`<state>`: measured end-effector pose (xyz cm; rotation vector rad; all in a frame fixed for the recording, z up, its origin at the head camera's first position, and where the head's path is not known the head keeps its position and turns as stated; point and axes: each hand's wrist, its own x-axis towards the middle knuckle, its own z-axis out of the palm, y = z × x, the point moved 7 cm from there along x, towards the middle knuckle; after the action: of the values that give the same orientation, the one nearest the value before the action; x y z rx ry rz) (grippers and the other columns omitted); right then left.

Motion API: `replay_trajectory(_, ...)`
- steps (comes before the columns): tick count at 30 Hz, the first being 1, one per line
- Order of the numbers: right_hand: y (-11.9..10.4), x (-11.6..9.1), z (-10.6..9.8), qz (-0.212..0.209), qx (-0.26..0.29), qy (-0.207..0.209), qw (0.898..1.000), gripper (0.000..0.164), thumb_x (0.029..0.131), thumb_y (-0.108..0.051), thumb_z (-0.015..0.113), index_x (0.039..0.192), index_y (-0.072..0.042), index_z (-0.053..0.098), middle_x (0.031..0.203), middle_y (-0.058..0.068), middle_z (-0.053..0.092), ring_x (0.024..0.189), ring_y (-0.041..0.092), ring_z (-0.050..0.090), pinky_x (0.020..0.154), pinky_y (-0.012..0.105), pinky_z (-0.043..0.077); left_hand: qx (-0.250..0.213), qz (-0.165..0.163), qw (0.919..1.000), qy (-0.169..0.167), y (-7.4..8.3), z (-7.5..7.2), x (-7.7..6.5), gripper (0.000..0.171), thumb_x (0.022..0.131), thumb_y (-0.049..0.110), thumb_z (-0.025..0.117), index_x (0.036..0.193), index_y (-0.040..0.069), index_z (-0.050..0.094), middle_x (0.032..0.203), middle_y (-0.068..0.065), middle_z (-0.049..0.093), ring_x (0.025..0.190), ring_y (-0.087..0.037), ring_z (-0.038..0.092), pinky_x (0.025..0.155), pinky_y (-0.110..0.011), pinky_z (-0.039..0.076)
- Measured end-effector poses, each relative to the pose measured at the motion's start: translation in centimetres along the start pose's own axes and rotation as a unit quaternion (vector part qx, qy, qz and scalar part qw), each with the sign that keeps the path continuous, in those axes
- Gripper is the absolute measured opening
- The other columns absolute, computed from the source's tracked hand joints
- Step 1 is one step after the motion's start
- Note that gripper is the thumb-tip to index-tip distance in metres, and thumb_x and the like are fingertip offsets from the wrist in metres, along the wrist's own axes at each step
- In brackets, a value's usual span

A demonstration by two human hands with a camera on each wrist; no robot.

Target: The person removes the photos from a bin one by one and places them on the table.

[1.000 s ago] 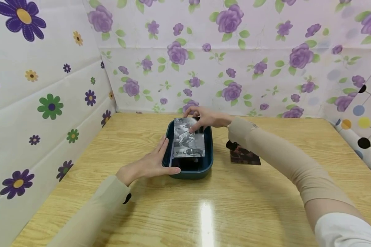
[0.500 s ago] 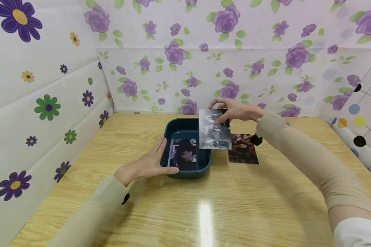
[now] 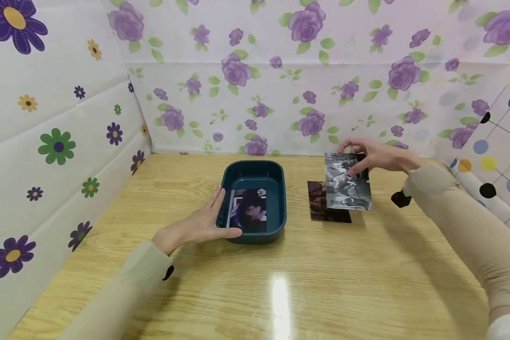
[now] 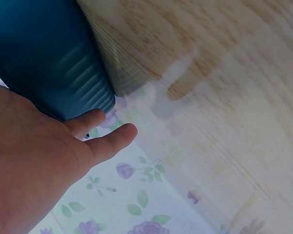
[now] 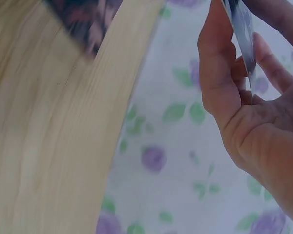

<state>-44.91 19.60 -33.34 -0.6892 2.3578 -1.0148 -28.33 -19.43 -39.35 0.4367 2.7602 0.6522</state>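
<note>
A dark teal rectangular tub (image 3: pixel 276 203) stands on the table, with a colour photo (image 3: pixel 250 212) lying inside it. My left hand (image 3: pixel 199 222) rests along the tub's left side and near corner, thumb over the front rim and fingers straight. In the left wrist view, the tub's ribbed outer wall (image 4: pixel 63 63) shows beside that hand. To the right of the tub, my right hand (image 3: pixel 374 156) pinches a black-and-white photo (image 3: pixel 346 189) between thumb and fingers. That photo partly covers a dark reddish photo (image 3: pixel 318 215) on the table. The right wrist view shows the pinched photo (image 5: pixel 243 36) edge-on.
The wooden table (image 3: pixel 221 293) meets a purple-flowered cloth backdrop (image 3: pixel 280 94) at the far edge. Daisy-printed cloth (image 3: pixel 80 156) rises along the left side, and dotted cloth (image 3: pixel 501 146) runs along the right.
My right hand has lifted the black-and-white photo out of the tub and carried it right, over the dark reddish photo. The colour photo in the tub is now uncovered. The left hand stays at the tub.
</note>
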Motion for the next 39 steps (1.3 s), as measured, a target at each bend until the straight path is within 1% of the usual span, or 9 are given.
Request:
replay_trajectory(7, 4.1, -2.5, -1.1, 0.036, 0.021, -0.009, 0.999, 0.062, 0.085, -0.017, 0.075, 0.134, -0.011, 0.038, 0.158, 0.026, 0.006, 0.144, 0.046, 0.011, 0.073, 0.046, 0.053, 0.006, -0.001, 1.0, 0.003, -0.2, 0.0, -0.1, 0.123, 0.077, 0.075, 0.06, 0.155, 0.017, -0.015, 0.162, -0.006, -0.021, 0.147, -0.043, 0.019, 0.112, -0.063, 0.026)
replay_trajectory(13, 7.0, -3.6, -1.3, 0.075, 0.023, -0.032, 0.996, 0.064, 0.085, -0.018, 0.074, 0.134, -0.009, 0.035, 0.152, 0.029, 0.014, 0.126, 0.04, 0.036, 0.071, 0.045, 0.053, 0.006, -0.002, 1.0, 0.002, -0.2, 0.0, -0.1, 0.122, 0.077, 0.075, 0.06, 0.154, 0.017, -0.015, 0.162, -0.005, -0.021, 0.147, -0.042, 0.018, 0.113, -0.062, 0.026)
replay_trajectory(18, 8.5, -3.3, -0.8, 0.09, -0.008, -0.032, 0.995, 0.067, 0.082, -0.024, 0.077, 0.134, -0.012, 0.036, 0.144, 0.03, 0.025, 0.11, 0.034, 0.049, 0.073, 0.041, 0.053, 0.0, -0.002, 1.0, 0.002, 0.0, 0.0, -0.1, 0.122, 0.077, 0.075, 0.06, 0.154, 0.018, -0.015, 0.162, -0.003, -0.022, 0.147, -0.041, 0.017, 0.113, -0.063, 0.025)
replay_trajectory(21, 9.0, -2.9, -0.4, 0.079, -0.034, -0.02, 0.996, 0.065, 0.082, -0.024, 0.077, 0.133, -0.012, 0.039, 0.146, 0.028, 0.026, 0.122, 0.04, 0.043, 0.076, 0.041, 0.051, -0.003, -0.001, 1.0, -0.001, 0.0, 0.0, -0.2, 0.122, 0.077, 0.074, 0.06, 0.154, 0.019, -0.016, 0.161, -0.002, -0.023, 0.147, -0.041, 0.017, 0.113, -0.063, 0.024)
replay_trajectory(24, 9.1, -2.5, 0.1, 0.053, -0.061, -0.004, 0.997, 0.061, 0.082, -0.022, 0.077, 0.131, -0.011, 0.043, 0.149, 0.025, 0.023, 0.132, 0.047, 0.031, 0.084, 0.049, 0.048, -0.002, -0.001, 1.0, 0.0, 0.0, 0.0, -0.1, 0.122, 0.077, 0.074, 0.06, 0.154, 0.018, -0.016, 0.161, -0.004, -0.022, 0.147, -0.042, 0.018, 0.112, -0.064, 0.025)
replay_trajectory(26, 9.1, -2.1, 0.4, 0.04, -0.079, 0.007, 0.996, 0.058, 0.082, -0.022, 0.077, 0.128, -0.01, 0.045, 0.149, 0.023, 0.025, 0.133, 0.049, 0.028, 0.091, 0.054, 0.044, -0.002, -0.003, 1.0, 0.003, 0.0, 0.0, -0.1, 0.122, 0.077, 0.074, 0.06, 0.154, 0.018, -0.016, 0.162, -0.004, -0.022, 0.146, -0.043, 0.02, 0.112, -0.064, 0.026)
replay_trajectory(28, 9.1, -1.9, 0.7, 0.032, -0.092, 0.014, 0.995, 0.056, 0.081, -0.022, 0.078, 0.127, -0.011, 0.047, 0.148, 0.023, 0.027, 0.132, 0.048, 0.029, 0.093, 0.058, 0.041, -0.001, -0.003, 1.0, 0.006, 0.0, 0.0, -0.1, 0.122, 0.077, 0.074, 0.06, 0.154, 0.018, -0.015, 0.162, -0.005, -0.021, 0.146, -0.043, 0.02, 0.112, -0.064, 0.026)
replay_trajectory(34, 9.6, -1.2, 1.4, 0.004, -0.132, 0.025, 0.991, 0.051, 0.082, -0.017, 0.077, 0.124, -0.009, 0.05, 0.142, 0.023, 0.038, 0.124, 0.045, 0.041, 0.091, 0.056, 0.042, 0.0, -0.002, 1.0, 0.002, 0.0, 0.1, -0.1, 0.121, 0.077, 0.075, 0.059, 0.154, 0.02, -0.016, 0.162, -0.003, -0.023, 0.146, -0.043, 0.022, 0.111, -0.064, 0.026)
replay_trajectory(39, 9.2, -0.9, 1.6, -0.011, -0.204, 0.052, 0.978, 0.047, 0.081, -0.015, 0.077, 0.121, -0.01, 0.054, 0.129, 0.027, 0.048, 0.113, 0.043, 0.049, 0.086, 0.056, 0.043, 0.0, -0.001, 1.0, 0.005, -0.1, 0.1, 0.0, 0.122, 0.077, 0.075, 0.059, 0.155, 0.017, -0.015, 0.162, -0.005, -0.022, 0.144, -0.044, 0.025, 0.111, -0.064, 0.028)
